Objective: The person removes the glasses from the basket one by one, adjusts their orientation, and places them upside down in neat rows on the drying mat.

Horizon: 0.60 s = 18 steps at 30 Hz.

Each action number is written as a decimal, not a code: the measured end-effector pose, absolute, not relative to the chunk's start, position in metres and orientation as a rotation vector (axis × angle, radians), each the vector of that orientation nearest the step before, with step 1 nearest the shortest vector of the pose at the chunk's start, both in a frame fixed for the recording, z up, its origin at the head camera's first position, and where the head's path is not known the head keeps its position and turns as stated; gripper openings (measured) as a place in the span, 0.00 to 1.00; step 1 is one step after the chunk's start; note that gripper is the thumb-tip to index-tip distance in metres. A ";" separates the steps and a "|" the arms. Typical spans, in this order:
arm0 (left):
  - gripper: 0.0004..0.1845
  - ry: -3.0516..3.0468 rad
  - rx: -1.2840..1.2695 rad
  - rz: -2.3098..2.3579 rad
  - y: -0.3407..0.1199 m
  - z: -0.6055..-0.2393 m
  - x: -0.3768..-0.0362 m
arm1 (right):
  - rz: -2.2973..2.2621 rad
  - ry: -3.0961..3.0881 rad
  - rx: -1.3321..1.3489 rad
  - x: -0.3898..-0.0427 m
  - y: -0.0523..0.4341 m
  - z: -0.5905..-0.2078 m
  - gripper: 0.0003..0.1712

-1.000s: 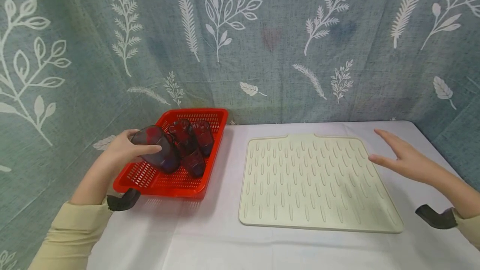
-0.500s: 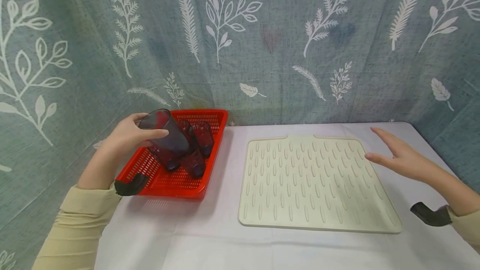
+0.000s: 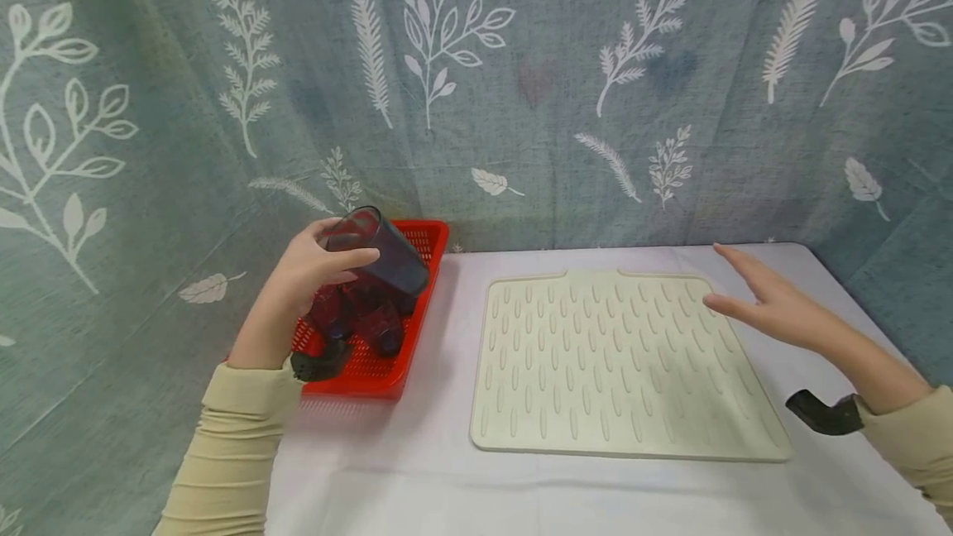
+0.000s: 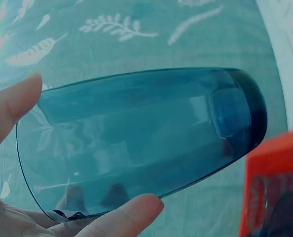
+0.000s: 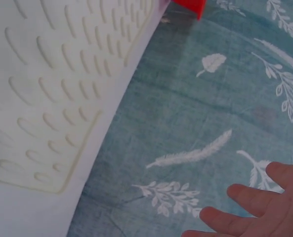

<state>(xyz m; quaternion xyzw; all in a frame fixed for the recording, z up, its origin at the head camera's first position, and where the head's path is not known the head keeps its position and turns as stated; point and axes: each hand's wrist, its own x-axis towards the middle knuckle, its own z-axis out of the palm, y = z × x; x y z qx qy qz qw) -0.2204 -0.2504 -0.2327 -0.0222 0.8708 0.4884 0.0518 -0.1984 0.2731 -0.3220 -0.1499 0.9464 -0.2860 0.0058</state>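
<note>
My left hand (image 3: 307,270) holds a dark blue, see-through drinking glass (image 3: 399,259) near its rim, thumb on one side and fingers on the other. The glass is tilted, its thick base pointing down to the right, above the red plastic basket (image 3: 350,392). Side-on in the left wrist view, the glass (image 4: 136,133) has nothing visible inside it. More dark glasses (image 3: 381,326) lie in the basket, partly hidden by the hand and the held glass. My right hand (image 3: 782,304) hovers near the right edge of the pale ribbed mat (image 3: 625,362), fingers extended, holding nothing.
A white cloth (image 3: 447,470) covers the table beneath basket and mat. Behind stands a grey-green curtain (image 3: 551,147) with white leaf prints, which also runs along the left side. The basket stands left of the mat, with a strip of cloth between them.
My left hand has lifted the glass out from among the others and carried it to the right, over the basket's back right part. The right hand has shifted slightly left.
</note>
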 end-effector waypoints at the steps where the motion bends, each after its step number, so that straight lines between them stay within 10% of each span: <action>1: 0.51 2.643 -0.058 1.508 -0.248 -0.235 -0.221 | -0.903 2.962 -0.471 -0.199 0.272 -0.322 0.49; 18: 0.43 2.383 0.061 2.021 -0.198 -0.274 -0.237 | -1.143 2.881 -0.430 -0.207 0.257 -0.331 0.47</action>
